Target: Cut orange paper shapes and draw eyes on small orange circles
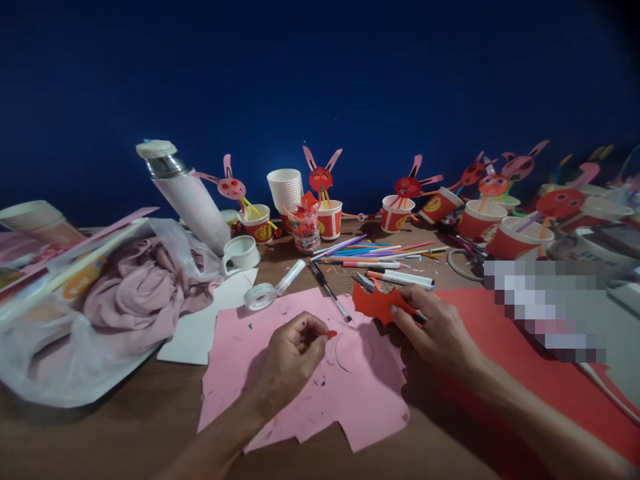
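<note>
My left hand (295, 353) pinches a small red paper piece (332, 334) between thumb and fingertips, over the pink paper (270, 393). In my right hand (437, 330) is a larger orange-red paper scrap (375, 303) with a scalloped, cut edge. Something dark shows under the right fingers, too hidden to name. The pink paper has ragged edges, a drawn curve and tiny scraps on it. A black pen (330, 290) lies across its far edge, beside a tape roll (260, 296) and a white glue stick (291, 277).
Red paper (465, 400) lies at the right. Behind are colored sticks (360, 250), markers (400, 277), a scrap-filled glass (306, 233) and red cups with paper rabbit faces (330, 220). At left stand a thermos (190, 200) and a plastic bag (65, 373) with pink cloth.
</note>
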The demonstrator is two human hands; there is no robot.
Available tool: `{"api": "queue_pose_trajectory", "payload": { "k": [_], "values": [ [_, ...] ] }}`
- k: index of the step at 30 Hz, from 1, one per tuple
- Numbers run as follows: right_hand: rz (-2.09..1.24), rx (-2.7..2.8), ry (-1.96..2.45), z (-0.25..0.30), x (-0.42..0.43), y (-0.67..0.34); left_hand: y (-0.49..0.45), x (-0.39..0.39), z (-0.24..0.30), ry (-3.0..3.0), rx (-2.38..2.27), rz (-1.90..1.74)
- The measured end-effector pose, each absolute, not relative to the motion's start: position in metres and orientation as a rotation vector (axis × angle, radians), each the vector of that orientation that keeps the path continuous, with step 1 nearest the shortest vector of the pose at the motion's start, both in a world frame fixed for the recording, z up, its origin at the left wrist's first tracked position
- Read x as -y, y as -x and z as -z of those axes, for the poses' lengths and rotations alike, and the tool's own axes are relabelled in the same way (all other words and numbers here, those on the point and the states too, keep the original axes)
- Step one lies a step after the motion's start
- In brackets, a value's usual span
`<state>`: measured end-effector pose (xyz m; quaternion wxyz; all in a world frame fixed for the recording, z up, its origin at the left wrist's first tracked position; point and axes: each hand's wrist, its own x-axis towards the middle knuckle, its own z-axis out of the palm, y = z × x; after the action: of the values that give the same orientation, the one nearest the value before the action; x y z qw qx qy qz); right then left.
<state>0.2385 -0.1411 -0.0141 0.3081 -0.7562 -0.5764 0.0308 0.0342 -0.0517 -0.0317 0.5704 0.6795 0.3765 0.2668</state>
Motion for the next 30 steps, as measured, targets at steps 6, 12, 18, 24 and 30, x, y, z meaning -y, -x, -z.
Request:
{"api": "queue_pose_trajectory", "payload": {
  "k": [6, 12, 18, 24, 30],
  "values": [
    [-0.493, 1.348, 1.898, 0.013, 0.141, -0.233, -0.034, 0.047, 0.029, -1.486, -0.918, -0.632],
    [-0.542, 1.163, 1.758, 0.009, 0.140, -0.237, -0.034, 0.044, 0.023, -1.419, -0.963, -0.714],
    [-0.310, 0.983, 1.562, -0.003, 0.136, -0.259, -0.031, 0.036, 0.017, -1.335, -1.028, -0.954],
    [-0.509, 0.980, 1.567, 0.007, 0.129, -0.259, -0.027, 0.032, 0.012, -1.389, -1.023, -1.045],
    [-0.723, 1.184, 1.678, 0.015, 0.121, -0.244, -0.025, 0.024, 0.011, -1.327, -0.989, -1.139]
  ]
}}
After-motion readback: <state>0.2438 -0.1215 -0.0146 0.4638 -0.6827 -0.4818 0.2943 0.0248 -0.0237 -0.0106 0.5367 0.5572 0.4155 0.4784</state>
